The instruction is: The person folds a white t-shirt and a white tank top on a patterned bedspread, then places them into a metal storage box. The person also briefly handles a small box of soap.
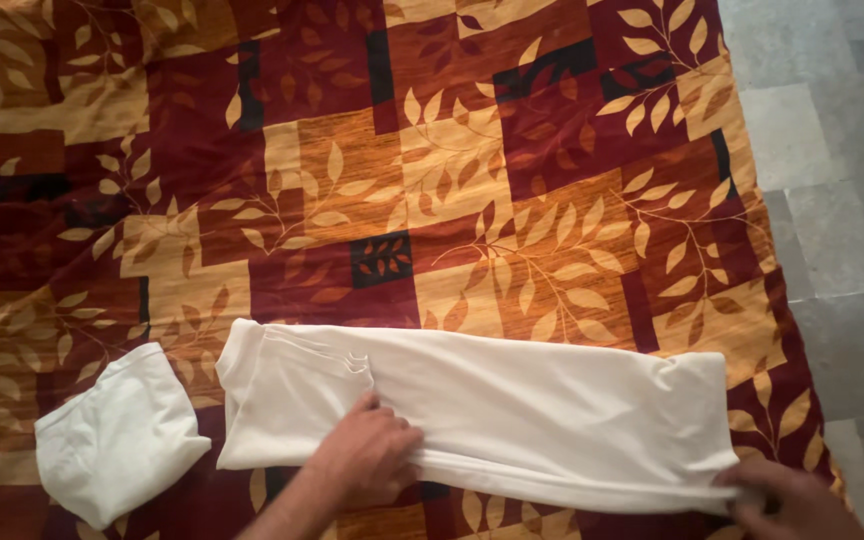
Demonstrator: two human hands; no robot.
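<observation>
Left hand (367, 455) pressed flat on white garment (512, 415); right hand (787, 500) seemingly pinching hem; folded cloth (117, 435) beside.

bed covered in a red, brown and gold leaf-print bedsheet (452, 150), long white folded garment (552, 410) lying across the near side, smaller folded white cloth (117, 435) near left, grey tiled floor (832, 150) at right

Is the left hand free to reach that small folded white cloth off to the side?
Probably yes: the left hand rests flat on the long white garment, and only bare patterned sheet lies between it and the small folded cloth.
</observation>
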